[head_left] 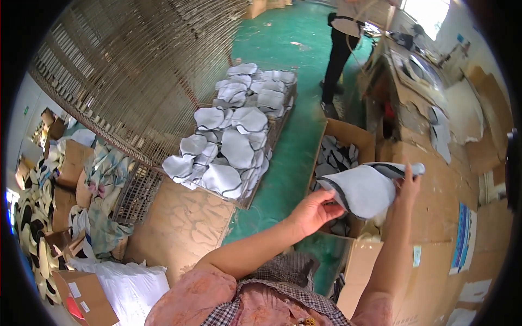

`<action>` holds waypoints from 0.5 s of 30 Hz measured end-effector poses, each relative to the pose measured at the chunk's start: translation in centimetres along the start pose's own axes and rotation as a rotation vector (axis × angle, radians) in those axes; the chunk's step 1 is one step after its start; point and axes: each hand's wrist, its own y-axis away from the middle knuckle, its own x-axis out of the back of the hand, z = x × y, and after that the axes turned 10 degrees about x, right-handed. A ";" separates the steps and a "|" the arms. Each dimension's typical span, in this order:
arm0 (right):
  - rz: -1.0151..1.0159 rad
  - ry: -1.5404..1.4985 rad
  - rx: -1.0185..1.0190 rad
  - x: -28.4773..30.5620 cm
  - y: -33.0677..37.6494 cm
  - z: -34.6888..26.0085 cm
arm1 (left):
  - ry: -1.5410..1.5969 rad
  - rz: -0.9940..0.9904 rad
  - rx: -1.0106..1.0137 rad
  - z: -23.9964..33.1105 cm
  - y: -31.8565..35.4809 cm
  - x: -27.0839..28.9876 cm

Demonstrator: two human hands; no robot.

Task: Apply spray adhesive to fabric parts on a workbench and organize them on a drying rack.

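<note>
From my remote seat, a good deal is hidden. My left hand grips the lower left corner of a white fabric piece with dark edging, thumb over the cloth, the other fingers hidden behind it. My right hand is mostly concealed behind the same piece; I see fingers pinching its upper right end, where the fabric bunches into a narrow tail. So both hands are closed on this one piece, held in the air above an open cardboard box. The box holds more grey and dark pieces, but the held cloth covers part of them and I cannot count them.

To the left, a wire-mesh tray carries a heap of similar white pieces; they overlap too much for an exact count, though well over a dozen show. A large woven lattice screen hangs over its far left side and cuts off the view behind.

One other person stands at the top on the green floor, cut off above the waist by the frame edge. The cardboard-covered bench on the right blurs toward the rim. At the lower left, one white sack and stacks of hat-like shapes are hard to make out.
</note>
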 end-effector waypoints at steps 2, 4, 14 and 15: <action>-0.127 -0.005 -0.051 -7.6 -2.5 2.2 | 0.034 0.056 -0.084 5.5 -1.4 2.6; -0.172 0.062 -0.089 -15.5 -4.2 4.1 | 0.029 0.107 -0.150 11.0 -2.9 4.6; -0.571 -0.068 -0.228 -55.8 -15.1 18.6 | 0.085 0.515 -0.458 40.0 -16.8 13.5; -0.591 -0.125 -0.214 -59.2 -16.3 20.0 | 0.103 0.542 -0.513 42.3 -18.6 13.9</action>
